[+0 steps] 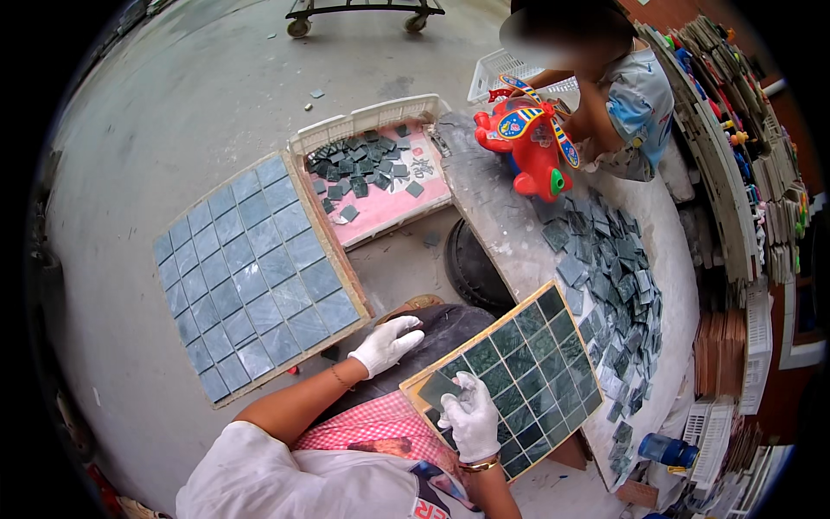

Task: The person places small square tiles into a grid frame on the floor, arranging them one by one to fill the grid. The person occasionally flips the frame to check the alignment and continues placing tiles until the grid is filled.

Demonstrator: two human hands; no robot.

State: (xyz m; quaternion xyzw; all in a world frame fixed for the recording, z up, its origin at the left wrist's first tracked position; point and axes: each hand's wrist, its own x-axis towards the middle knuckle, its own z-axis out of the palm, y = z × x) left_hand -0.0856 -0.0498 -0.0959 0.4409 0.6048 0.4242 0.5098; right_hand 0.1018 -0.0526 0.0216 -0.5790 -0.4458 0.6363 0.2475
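My right hand (pixel 473 417), in a white glove, is over a wood-edged board (pixel 425 379) set with rows of dark green square tiles (pixel 529 370). Its thumb and fingers pinch a single dark green tile (pixel 439 391) at the board's left corner, where bare wood shows beside it. White-gloved too, my left hand (pixel 386 346) lies with fingers stretched out on the dark cloth over my lap, left of the board, holding nothing. Past it, a larger board of grey-blue square tiles (pixel 251 272) leans at the left.
A white crate (pixel 367 114) with loose green tiles stands ahead. More loose tiles (pixel 618 294) cover the stone table (pixel 679 324) on the right. A person (pixel 635 104) is at its far end beside a red toy (pixel 532 143). A blue bottle (pixel 667 450) lies lower right.
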